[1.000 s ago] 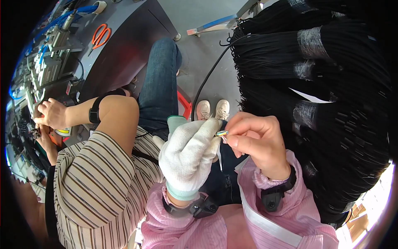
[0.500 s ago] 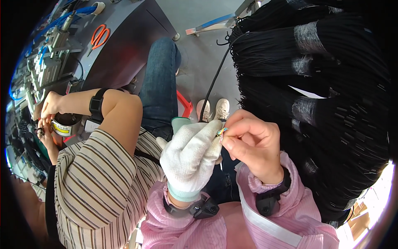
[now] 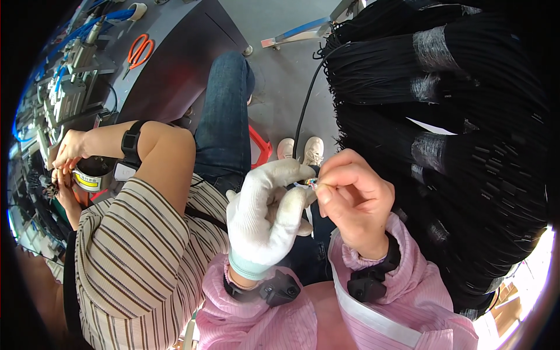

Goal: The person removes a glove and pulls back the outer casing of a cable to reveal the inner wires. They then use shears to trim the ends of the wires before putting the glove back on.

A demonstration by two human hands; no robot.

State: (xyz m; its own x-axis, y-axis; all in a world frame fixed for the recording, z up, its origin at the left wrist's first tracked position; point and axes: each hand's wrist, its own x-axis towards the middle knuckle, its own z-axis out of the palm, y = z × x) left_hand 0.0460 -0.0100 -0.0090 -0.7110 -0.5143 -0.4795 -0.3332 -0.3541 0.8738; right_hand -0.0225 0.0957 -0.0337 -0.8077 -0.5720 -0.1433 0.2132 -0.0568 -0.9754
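One bare right hand (image 3: 356, 201) pinches coloured wires (image 3: 312, 182); gloved left hand (image 3: 259, 219), grip unclear; yellow-and-white label (image 3: 88, 181) on cylinder (image 3: 107, 178).

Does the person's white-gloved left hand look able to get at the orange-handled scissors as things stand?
Probably not without leaning: the scissors lie well away on the dark grey tabletop, and in this view a co-worker's leg in blue jeans comes between them and the gloved left hand.
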